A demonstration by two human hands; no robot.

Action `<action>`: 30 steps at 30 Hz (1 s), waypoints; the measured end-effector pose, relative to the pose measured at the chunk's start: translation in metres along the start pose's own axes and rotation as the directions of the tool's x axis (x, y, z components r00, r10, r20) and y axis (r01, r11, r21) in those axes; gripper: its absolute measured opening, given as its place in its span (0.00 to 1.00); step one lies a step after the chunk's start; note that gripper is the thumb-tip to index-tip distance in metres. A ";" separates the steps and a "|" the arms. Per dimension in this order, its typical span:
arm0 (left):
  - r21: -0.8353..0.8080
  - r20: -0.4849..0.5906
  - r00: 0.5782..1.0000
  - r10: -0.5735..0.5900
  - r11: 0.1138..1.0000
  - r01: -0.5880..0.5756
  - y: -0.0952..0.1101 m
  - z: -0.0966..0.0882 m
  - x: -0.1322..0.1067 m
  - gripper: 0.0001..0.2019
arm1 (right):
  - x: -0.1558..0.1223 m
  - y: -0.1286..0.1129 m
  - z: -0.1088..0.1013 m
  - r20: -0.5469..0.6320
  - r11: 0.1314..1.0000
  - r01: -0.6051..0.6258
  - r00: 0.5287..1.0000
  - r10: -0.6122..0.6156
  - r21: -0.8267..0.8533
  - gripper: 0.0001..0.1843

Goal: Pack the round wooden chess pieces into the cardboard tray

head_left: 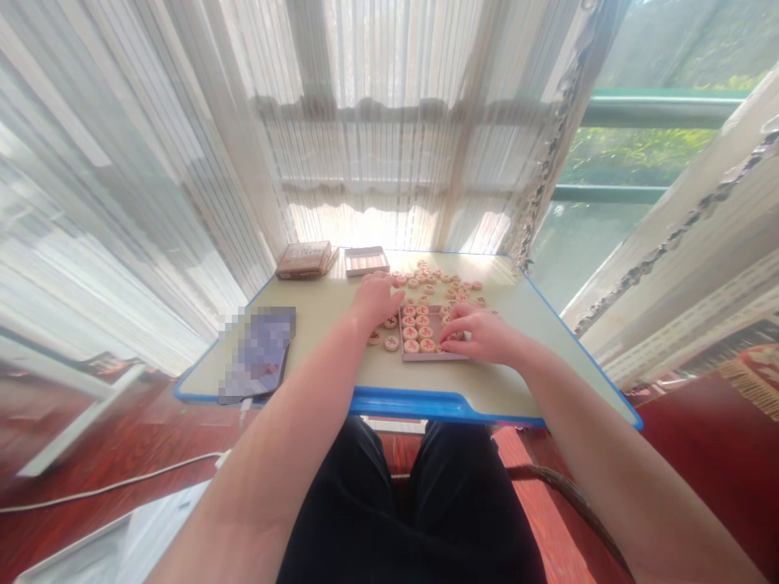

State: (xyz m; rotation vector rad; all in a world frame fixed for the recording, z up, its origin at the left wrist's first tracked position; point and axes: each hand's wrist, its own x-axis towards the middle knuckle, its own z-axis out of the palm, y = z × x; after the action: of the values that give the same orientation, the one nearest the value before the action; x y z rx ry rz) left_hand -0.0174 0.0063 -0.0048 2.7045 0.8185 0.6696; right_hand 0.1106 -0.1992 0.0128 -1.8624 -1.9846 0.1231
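On the table a shallow box (pixel 404 358) holds round wooden Chinese chess pieces (pixel 426 332) with red characters, lined up in two columns on its left side. My right hand (pixel 478 334) reaches over the box's right part, fingers and thumb bent around a chess piece at the front; the fingers partly hide it. Beyond the box's left edge, my left hand (pixel 377 298) is stretched toward loose pieces, thumb and fingers apart, with nothing visible between them. Loose pieces with dark characters (pixel 391 344) lie left of the box. More loose pieces (pixel 429 276) are scattered behind it.
An open, shallow box (pixel 367 261) lies at the back, beside a stack of flat brown boxes (pixel 304 259). A phone (pixel 259 353) with a cable plugged in lies on the left. The table has a blue edge (pixel 407 403); curtains (pixel 389 146) hang behind it.
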 end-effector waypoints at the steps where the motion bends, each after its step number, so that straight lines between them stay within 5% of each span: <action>1: 0.002 -0.002 1.000 0.004 1.000 -0.004 0.000 0.000 0.000 0.15 | 0.000 0.000 0.000 0.004 1.000 0.000 1.000 0.000 0.002 0.08; 30: 0.037 0.002 1.000 -0.014 0.999 0.014 -0.002 0.000 0.001 0.16 | 0.002 -0.008 -0.005 0.057 0.998 -0.050 0.997 0.048 0.036 0.07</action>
State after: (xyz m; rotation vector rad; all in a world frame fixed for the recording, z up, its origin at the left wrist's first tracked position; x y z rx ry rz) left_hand -0.0175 0.0085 -0.0053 2.7292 0.8564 0.6551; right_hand 0.1050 -0.1989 0.0206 -1.9041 -1.9603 0.2276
